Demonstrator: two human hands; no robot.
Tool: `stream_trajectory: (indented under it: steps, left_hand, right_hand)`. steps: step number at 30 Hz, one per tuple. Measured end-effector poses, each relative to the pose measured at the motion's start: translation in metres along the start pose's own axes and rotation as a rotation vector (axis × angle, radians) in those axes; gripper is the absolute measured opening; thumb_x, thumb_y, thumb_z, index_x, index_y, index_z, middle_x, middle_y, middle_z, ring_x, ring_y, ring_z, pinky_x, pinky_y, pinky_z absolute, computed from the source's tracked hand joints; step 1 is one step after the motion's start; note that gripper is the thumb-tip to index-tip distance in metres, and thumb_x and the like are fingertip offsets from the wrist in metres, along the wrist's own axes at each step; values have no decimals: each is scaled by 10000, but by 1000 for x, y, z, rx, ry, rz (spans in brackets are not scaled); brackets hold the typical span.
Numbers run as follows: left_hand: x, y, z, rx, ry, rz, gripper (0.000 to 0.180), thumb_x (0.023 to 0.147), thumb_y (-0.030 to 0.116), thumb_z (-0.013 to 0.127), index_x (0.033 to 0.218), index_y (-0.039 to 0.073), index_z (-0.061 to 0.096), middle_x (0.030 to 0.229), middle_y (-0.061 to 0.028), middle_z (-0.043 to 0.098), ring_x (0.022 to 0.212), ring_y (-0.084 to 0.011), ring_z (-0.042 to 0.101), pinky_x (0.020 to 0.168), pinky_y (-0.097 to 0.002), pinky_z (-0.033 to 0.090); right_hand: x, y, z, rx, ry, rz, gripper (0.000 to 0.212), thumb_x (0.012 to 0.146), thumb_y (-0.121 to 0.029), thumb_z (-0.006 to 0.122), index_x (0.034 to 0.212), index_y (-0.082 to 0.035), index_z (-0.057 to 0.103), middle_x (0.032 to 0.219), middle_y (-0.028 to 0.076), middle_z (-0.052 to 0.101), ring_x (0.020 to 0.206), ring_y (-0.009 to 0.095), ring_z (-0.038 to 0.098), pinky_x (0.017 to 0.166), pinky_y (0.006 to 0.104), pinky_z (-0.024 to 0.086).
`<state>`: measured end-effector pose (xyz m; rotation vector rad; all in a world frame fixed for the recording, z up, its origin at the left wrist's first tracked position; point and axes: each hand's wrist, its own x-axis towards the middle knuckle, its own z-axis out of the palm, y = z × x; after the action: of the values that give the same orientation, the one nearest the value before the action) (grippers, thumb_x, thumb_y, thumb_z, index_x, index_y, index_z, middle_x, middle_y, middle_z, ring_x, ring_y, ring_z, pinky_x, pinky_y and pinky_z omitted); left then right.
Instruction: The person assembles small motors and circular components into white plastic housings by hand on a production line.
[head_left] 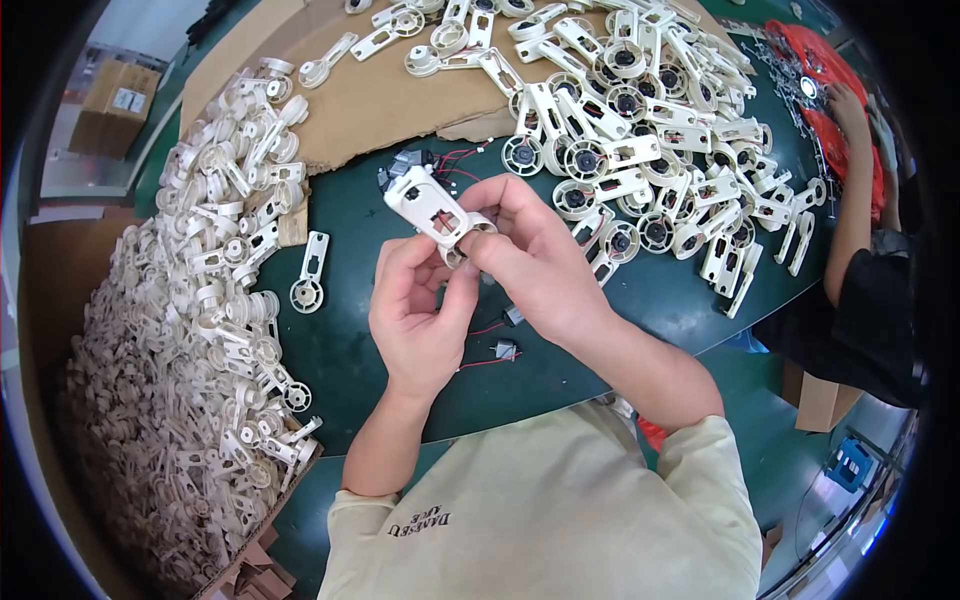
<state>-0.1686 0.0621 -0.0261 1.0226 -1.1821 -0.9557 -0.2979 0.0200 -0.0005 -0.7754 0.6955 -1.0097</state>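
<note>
Between my two hands, above the green table, I hold a white plastic housing (425,207) with a long slotted arm and a round ring end. My left hand (422,315) is closed on it from below, thumb and fingers near the ring. With thumb and fingers pinched on the ring end, my right hand (535,255) grips it from the right. What lies inside the ring is hidden by my fingers. Just beyond the housing sit several small motors (405,163) with red wires. Closer to me on the table lies a single small motor (505,349).
A large box (60,340) at the left overflows with white housings. One loose housing (309,272) lies left of my hands. Housings with black centres (625,150) are heaped at the right, beside torn cardboard (380,110). At far right, a co-worker's arm (850,190) reaches toward a red bag (820,70).
</note>
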Motion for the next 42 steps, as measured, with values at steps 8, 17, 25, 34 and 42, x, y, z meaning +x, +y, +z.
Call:
stream_trajectory:
  steps: [8,17,25,34,42]
  left_hand:
    - [5,13,-14,-23,-48,-28,393,875,-125,601,1257,-60,533,1212,-105,491,1065,-182,592,901,-298,510]
    - [3,13,-23,56,-27,47,324,836,25,759,1091,-16,563,1066,-65,517,895,-121,562,790,-257,471]
    - [8,16,-24,87,-94,96,367,868,-36,684,1214,-41,564,1103,-100,530,912,-135,556,799,-261,475]
    - [4,14,-20,257,-117,144,348,868,-35,679,1202,-48,583,1092,-127,554,898,-165,577,748,-272,503]
    - [5,16,-19,299,-87,165,343,859,-26,694,1189,-38,599,1062,-135,577,852,-167,597,709,-269,514]
  right_hand:
    - [-2,1,-5,-289,-105,-226,268,924,-42,617,1173,3,529,1120,93,519,1007,178,625,886,321,521]
    - [-5,14,5,-269,-121,-188,221,949,5,550,1159,13,485,1079,112,549,971,167,628,853,311,525]
    - [-1,2,2,-55,-149,-46,234,948,-22,592,1156,-1,487,1070,38,591,936,84,599,821,265,511]
    - [0,-3,-4,62,-132,76,233,936,-47,581,1147,2,496,1053,43,589,945,87,583,816,250,497]
    - [0,-4,-2,129,-111,116,267,896,-82,608,1133,-5,511,1001,46,595,890,76,572,752,234,466]
